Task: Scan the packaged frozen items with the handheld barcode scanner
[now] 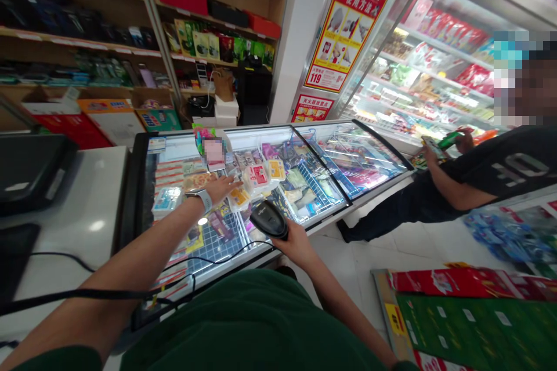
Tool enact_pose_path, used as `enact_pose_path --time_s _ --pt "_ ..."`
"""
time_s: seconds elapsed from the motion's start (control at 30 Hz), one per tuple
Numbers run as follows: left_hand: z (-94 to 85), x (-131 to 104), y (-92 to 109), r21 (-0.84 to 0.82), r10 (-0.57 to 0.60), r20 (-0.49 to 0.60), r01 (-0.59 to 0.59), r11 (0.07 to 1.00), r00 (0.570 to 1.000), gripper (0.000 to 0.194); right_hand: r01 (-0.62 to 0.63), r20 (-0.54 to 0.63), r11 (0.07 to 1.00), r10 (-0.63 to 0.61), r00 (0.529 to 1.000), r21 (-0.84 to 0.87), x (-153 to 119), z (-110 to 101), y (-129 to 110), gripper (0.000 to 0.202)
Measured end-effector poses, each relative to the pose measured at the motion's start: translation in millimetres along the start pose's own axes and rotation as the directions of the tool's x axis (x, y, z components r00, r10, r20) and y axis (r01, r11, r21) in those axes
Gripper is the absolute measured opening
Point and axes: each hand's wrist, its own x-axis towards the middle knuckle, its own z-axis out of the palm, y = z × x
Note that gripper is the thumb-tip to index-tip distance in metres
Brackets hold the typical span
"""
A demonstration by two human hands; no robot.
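My right hand (297, 243) is wrapped round the handle of a black barcode scanner (268, 219), held over the front edge of a glass-topped freezer (243, 251). To its left my left hand (221, 187), with a watch on the wrist, reaches over the glass with fingers spread, beside a yellow-labelled tub (239, 198). A red-labelled tub (256, 176) and another yellow-labelled tub (275, 170) stand just right of it. A blue-labelled tub (167, 199) is at the left of the glass. Behind my left hand lies a colourful packet (202, 140).
A person (461, 168) stands at the right, holding a green item (450, 139). Black cables (87, 294) cross from the left counter (98, 185). Stocked shelves (82, 40) line the back, and a green box display (470, 324) stands at lower right.
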Motion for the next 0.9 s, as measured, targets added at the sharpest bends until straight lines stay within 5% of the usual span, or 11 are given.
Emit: enact_pose_path --time_s 0.47,0.9 --pt "-21.3 1 0 0.070 0.023 0.122 -0.031 0.997 0.992 0.043 -0.017 0.002 1.000 0.017 1.000 -0.014 1 1 3 0.024" --pt "-32.6 -75 1 0.046 -0.218 0.008 0.218 0.975 0.976 0.060 -0.007 0.036 1.000 0.008 0.999 -0.018 5 7 0 0.023"
